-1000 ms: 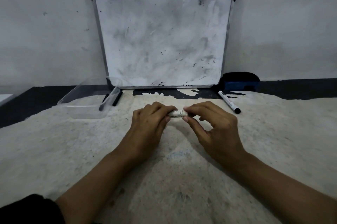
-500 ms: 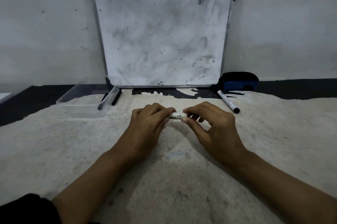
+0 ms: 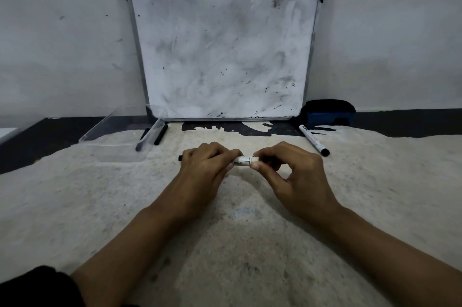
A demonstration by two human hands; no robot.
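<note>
I see both hands low over the table [image 3: 350, 194], sharing one marker [image 3: 242, 160]: my left hand [image 3: 203, 169] wraps and hides most of its barrel, my right hand [image 3: 287, 169] pinches the other end, whose cap I cannot make out.

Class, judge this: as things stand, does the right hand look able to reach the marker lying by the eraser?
Probably yes: the loose marker lies just beyond the right hand with nothing in between. That hand pinches the held marker, though, so it would have to let go first.
</note>
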